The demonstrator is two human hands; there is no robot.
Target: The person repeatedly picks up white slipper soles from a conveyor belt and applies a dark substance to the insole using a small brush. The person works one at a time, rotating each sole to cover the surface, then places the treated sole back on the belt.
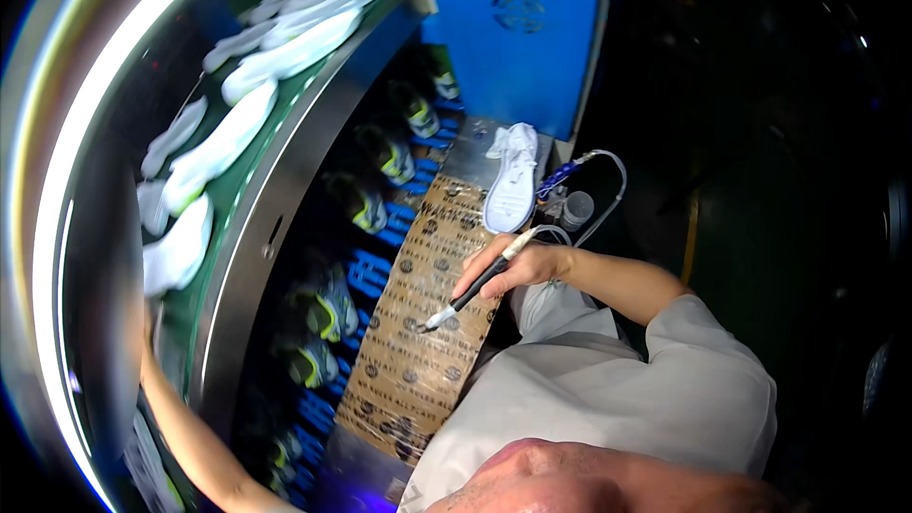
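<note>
Brush [472, 293] pinched in the right hand [518, 264] over cardboard [418, 323]; left hand's state cannot be told.

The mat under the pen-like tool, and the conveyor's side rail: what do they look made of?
The mat looks like brown corrugated cardboard: matte tan, printed with repeating round marks, edges cut flat. The side rail seems to be brushed sheet metal, likely stainless: grey, with soft streaked reflections. The tool in the right hand has a glossy black barrel, probably plastic, with a pale tip.
</note>
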